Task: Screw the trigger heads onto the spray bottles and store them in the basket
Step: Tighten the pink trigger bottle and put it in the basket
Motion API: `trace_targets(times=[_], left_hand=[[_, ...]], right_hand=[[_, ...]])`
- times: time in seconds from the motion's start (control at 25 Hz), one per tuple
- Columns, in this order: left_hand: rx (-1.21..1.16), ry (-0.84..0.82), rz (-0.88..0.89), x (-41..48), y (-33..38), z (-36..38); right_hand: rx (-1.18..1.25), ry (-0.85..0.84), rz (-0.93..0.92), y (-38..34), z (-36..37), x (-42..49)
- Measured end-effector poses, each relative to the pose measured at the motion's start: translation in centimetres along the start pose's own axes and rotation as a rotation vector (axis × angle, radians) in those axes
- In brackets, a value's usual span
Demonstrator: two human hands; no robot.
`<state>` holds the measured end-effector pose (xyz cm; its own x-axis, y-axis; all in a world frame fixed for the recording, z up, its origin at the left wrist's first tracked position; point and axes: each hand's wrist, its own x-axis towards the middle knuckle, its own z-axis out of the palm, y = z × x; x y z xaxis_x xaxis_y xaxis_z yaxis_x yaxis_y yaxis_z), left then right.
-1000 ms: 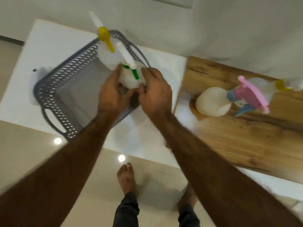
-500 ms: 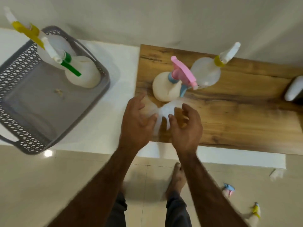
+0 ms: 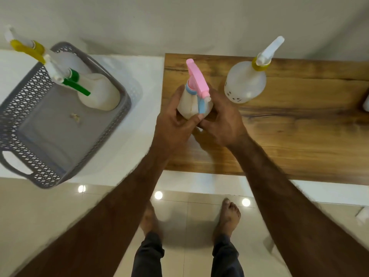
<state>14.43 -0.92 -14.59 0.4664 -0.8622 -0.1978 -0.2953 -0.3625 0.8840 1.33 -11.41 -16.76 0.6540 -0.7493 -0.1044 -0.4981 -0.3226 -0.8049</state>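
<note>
We have both hands wrapped around the pink-headed bottle (image 3: 189, 104), which stands upright on the wooden board (image 3: 299, 136), near its left edge. Our left hand (image 3: 175, 120) cups its left side with the thumb across the front; our right hand (image 3: 221, 118) closes on the right side, fingers curled snug against the body. The bottle's long axis runs straight up toward us, pink trigger head (image 3: 196, 79) on top and seemingly seated, though we cannot tell whether it is fully tight. The grey basket (image 3: 123, 100) lies to the left on the white counter (image 3: 139, 136), nearer our left hand, with a green-headed bottle (image 3: 99, 92) and a yellow-headed bottle (image 3: 65, 60) at its far end. A yellow-collared bottle (image 3: 245, 82) waits just right of our hands
</note>
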Motion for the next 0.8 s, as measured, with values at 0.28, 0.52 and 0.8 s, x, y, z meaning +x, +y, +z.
trace_targets(times=[0.28,0.52,0.8], left_hand=[[-0.119,0.214,-0.063,-3.7,2.2,-5.1],[-0.108,0.459,-0.015,-8.1,-0.5,-13.4],[-0.185,0.562,-0.130,-10.3,-6.6,-22.3]], right_hand=[[-0.079,0.081,-0.002,-9.0,1.7,-2.6],[-0.128,0.014,-0.169,-16.9,7.8,-3.3],[-0.089,-0.149,-0.248,-22.3,17.6,-0.8]])
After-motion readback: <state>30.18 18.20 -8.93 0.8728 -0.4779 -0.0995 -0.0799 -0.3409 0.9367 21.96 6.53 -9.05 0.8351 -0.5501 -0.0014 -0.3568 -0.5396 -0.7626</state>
